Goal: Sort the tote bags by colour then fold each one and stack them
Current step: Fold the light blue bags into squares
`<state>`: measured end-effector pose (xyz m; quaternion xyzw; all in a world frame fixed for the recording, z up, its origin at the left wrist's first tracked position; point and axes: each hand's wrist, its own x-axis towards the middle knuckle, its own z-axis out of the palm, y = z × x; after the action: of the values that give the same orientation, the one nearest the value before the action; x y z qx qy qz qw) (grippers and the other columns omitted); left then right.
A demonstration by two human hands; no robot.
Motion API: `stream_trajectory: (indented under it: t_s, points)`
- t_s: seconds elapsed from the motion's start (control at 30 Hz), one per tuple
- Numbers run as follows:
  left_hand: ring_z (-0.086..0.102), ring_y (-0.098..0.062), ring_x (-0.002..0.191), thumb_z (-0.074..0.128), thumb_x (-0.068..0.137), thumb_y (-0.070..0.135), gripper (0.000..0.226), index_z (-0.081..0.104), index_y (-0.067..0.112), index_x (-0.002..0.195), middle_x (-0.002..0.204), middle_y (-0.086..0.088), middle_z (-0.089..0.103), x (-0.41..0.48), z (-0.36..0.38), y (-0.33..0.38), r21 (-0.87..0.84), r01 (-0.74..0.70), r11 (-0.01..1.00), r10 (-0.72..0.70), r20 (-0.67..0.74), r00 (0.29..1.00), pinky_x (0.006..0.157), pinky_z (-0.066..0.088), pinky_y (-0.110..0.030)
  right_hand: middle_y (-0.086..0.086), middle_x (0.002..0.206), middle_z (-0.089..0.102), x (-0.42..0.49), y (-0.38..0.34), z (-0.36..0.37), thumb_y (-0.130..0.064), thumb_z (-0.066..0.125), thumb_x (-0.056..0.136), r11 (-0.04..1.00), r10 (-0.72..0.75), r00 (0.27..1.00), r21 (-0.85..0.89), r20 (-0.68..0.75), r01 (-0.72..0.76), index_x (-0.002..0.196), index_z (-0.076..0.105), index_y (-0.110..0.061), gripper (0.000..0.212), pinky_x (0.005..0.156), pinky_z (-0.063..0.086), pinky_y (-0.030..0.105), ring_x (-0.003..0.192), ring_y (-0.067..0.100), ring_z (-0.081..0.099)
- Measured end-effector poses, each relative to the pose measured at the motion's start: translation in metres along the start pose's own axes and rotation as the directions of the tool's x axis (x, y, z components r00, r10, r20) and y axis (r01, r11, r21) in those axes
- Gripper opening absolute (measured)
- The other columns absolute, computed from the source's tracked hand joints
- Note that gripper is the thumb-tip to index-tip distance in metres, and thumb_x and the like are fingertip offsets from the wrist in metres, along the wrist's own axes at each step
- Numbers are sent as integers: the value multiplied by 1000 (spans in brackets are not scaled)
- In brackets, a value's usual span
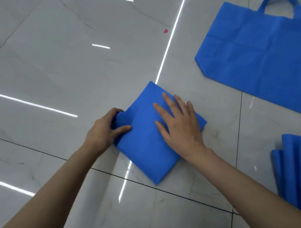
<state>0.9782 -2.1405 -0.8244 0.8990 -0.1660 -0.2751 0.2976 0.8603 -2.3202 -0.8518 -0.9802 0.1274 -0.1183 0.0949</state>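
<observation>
Right hand flat, fingers spread on folded blue tote bag, left hand pinching its edge

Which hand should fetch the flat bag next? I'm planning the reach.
Right, probably. The right hand lies open on the folded bag, nearer the flat bag at right. The left hand grips the folded bag's far edge.

A glossy grey marble tile floor is reflecting ceiling lights; a small pink scrap is lying far beyond the hands.
</observation>
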Motion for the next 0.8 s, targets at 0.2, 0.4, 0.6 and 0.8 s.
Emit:
stream_trajectory:
  t_s: [0.2, 0.4, 0.6, 0.8]
  points:
    - [47, -36, 124, 59, 88, 27, 48, 51, 8, 131, 137, -20, 45, -40, 59, 21, 498, -44, 866, 300, -448, 842, 100, 37, -51, 2, 140, 50, -20, -7, 18, -44, 30, 92, 984, 153, 979, -109, 138, -139, 132, 55, -28, 50, 102, 38, 51, 131, 27, 46]
    - [24, -30, 139, 30, 95, 39, 52, 41, 16, 140, 149, -14, 34, -62, 127, 13, 474, -21, 880, 217, -363, 906, 112, 12, -44, 4, 136, 54, -14, -8, 13, -42, 31, 90, 985, 119, 982, -138, 148, -99, 128, 59, -26, 50, 99, 42, 50, 127, 29, 50]
    - [22, -30, 140, 29, 94, 38, 55, 38, 11, 142, 149, -16, 34, -59, 127, 13, 470, -11, 883, 193, -342, 919, 112, 10, -44, -9, 155, 25, 29, -3, 12, -42, 14, 92, 916, -368, 844, -4, 391, 402, 145, 32, -35, 57, 115, 14, 43, 143, 21, 22]
    - [25, -32, 140, 29, 93, 40, 59, 37, 6, 142, 150, -15, 31, -61, 125, 17, 489, 21, 872, 166, -336, 927, 112, 9, -43, -10, 159, 0, 37, 8, 12, -53, 10, 97, 993, -40, 936, -88, 348, 75, 149, 7, -41, 54, 117, 0, 45, 147, 21, -1]
